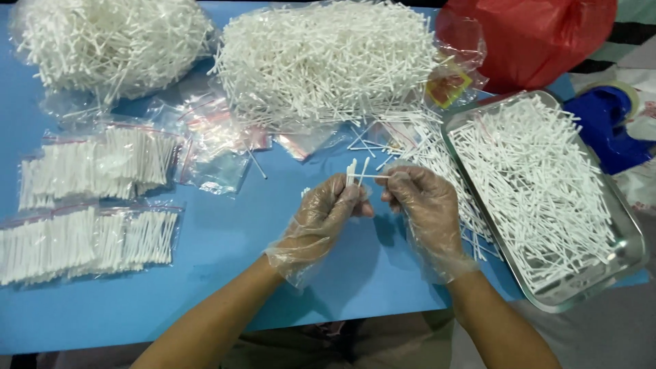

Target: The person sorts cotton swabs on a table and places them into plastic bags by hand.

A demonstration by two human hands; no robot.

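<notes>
Both my hands are in thin clear plastic gloves, working over the middle of the blue surface (pixel 225 253)

Left hand (pixel 326 213): closed, fingers pinching a small bunch of white cotton swabs (pixel 355 171), sticks upright, tips poking out above the fingertips

Right hand (pixel 420 201): closed too, thumb and forefinger pinching one end of a single swab (pixel 374 177) that lies roughly level, its other end touching the bunch in the left hand

So the swabs in hand sit between the two hands, held above the surface, just below the big loose pile

Around them:
- big loose pile of swabs (pixel 328 61) straight ahead at the far side, spilling down toward my right hand
- second heap of swabs inside a clear bag (pixel 109 41), far left corner
- metal tray (pixel 618 256) to my right, covered with loose swabs, set at an angle, its near corner hanging over the surface edge
- filled clear zip bags of swabs (pixel 96 167) on the left, second row of filled bags (pixel 82 239) just below it, swabs packed side by side
- empty zip bags (pixel 219 147) scattered between the filled ones and the big pile
- red plastic bag (pixel 540 34) at the far right, behind the tray
- blue tape dispenser (pixel 608 123) just beyond the tray's far right edge
</notes>
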